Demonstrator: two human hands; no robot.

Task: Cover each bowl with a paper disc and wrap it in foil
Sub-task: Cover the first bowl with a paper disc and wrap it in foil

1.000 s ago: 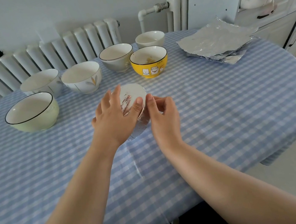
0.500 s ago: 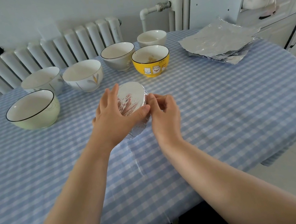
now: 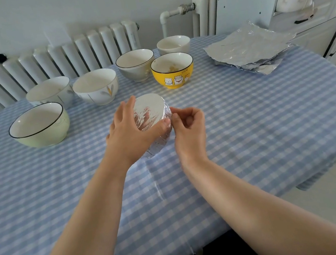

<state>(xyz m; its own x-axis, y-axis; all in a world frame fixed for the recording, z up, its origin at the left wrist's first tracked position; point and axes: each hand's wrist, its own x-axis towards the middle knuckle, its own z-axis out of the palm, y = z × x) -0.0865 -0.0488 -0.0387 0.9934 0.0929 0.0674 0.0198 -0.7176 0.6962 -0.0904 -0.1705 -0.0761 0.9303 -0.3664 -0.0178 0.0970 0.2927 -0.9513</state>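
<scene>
Head view: foil-wrapped bowl point(image 3: 152, 116) sits mid-table point(image 3: 271, 125). Left hand point(image 3: 131, 133) clasps its near-left side; right hand point(image 3: 189, 128), fingers curled, pinches foil at the right rim, directly alongside.

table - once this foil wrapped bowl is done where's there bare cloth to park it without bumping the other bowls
Widest bare cloth: right of the right hand, below the foil sheets, out to the table edge. Also bare: the near strip around the forearms. A smaller gap lies between the wrapped bowl and the green bowl. Crowded: the far row, from the green bowl to the yellow bowl.
</scene>
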